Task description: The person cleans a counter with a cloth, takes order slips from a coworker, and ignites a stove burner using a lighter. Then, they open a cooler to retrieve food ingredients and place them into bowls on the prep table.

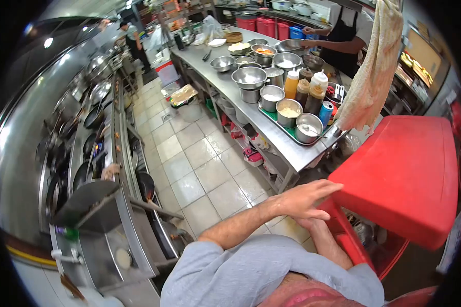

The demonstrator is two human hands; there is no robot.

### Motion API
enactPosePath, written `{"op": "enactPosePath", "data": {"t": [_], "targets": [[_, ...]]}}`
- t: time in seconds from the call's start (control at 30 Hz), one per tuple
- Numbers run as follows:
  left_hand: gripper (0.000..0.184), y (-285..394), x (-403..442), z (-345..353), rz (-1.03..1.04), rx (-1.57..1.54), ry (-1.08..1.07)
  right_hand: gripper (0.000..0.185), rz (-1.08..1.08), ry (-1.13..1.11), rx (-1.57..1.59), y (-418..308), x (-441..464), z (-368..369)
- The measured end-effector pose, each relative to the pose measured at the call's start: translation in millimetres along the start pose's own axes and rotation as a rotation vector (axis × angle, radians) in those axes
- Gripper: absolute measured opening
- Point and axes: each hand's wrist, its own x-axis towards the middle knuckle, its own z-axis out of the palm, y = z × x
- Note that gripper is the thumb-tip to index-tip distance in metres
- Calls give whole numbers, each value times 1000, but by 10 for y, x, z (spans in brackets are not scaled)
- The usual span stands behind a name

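My left hand [307,200] is stretched out to the right with its fingers extended, nothing visible in it. Its fingertips are beside the near edge of a large red lid [394,174], which is tilted up over a red bin [351,246]. Whether they touch the lid is unclear. Below the left hand, my right hand [311,223] is mostly covered by it; its fingers are hidden. Shiny things show inside the bin under the lid.
A steel table [292,151] holds bowls [249,77], sauce bottles [291,84] and a blue can [325,112]. A pale cloth [376,66] hangs beside it. Pans and a sink [105,256] are left of the tiled aisle [189,158]. Two people stand farther back.
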Motion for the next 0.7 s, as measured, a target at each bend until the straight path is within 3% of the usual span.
{"op": "enactPosePath", "data": {"t": [0.07,0.1,0.13,0.2,0.33,0.43,0.57,0.67,0.7], "targets": [[70,-201,-392,-291,-146,8,47,22,54,110,22,54,237,460],[69,-289,-579,-432,-220,-19,100,17,111,-24,-46,276,588,-13],[67,-327,-740,-581,-213,88,175,15,199,35,26,282,674,157],[67,-396,-1017,-862,-392,-25,204,11,286,69,-21,330,961,400],[66,-739,-1445,-1314,-450,5,297,8,291,96,-50,331,1600,981],[64,-1224,-1886,-1664,-593,-22,471,6,266,-27,-96,272,2229,1384],[61,-2045,-2822,-2145,-936,-162,738,5,253,-161,-124,98,3143,2029],[53,-2847,-4102,-2224,-1135,92,912,6,269,-254,-60,-8,3904,2524],[52,-2885,-4377,-2121,-1189,-265,1248,7,276,-307,-31,-105,4177,2695]]}}
